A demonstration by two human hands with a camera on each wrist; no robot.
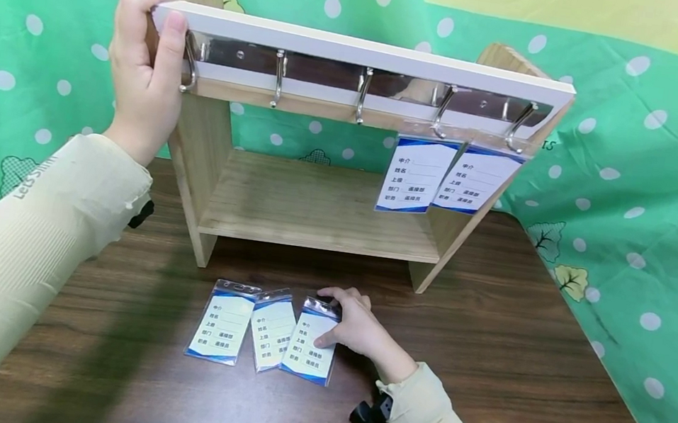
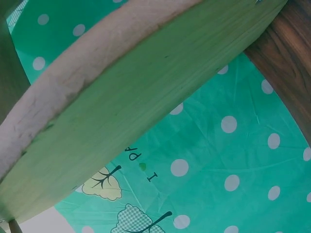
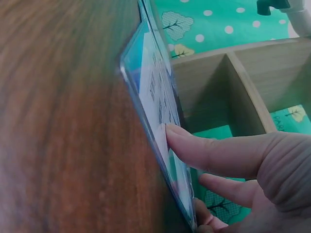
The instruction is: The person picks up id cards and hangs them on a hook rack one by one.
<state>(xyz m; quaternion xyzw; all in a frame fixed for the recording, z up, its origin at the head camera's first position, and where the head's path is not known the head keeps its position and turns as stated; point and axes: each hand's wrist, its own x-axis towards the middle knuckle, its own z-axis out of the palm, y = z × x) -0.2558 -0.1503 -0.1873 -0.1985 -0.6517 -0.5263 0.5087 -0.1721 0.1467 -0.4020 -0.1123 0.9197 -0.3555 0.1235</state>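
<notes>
My left hand (image 1: 149, 65) grips the upper left end of a wooden rack (image 1: 327, 206), its thumb over the front of the white hook board (image 1: 361, 46). On the table, my right hand (image 1: 359, 325) pinches the rightmost badge in a clear plastic sleeve (image 1: 306, 361). Its thumb (image 3: 209, 150) lies on the card's face while the other fingers reach round the top edge. Beside it lie a middle badge (image 1: 268, 331), partly overlapped, and a left badge (image 1: 221, 325). Two more badges, a left one (image 1: 417, 175) and a right one (image 1: 478, 180), hang from the two rightmost hooks.
Metal hooks (image 1: 362, 97) line the rack's front; those to the left carry no badge. The rack stands on a dark wooden table (image 1: 548, 382). Behind and right hangs a green dotted cloth (image 1: 635, 208). In the left wrist view, the rack's side panel (image 2: 121, 97) fills much of the frame.
</notes>
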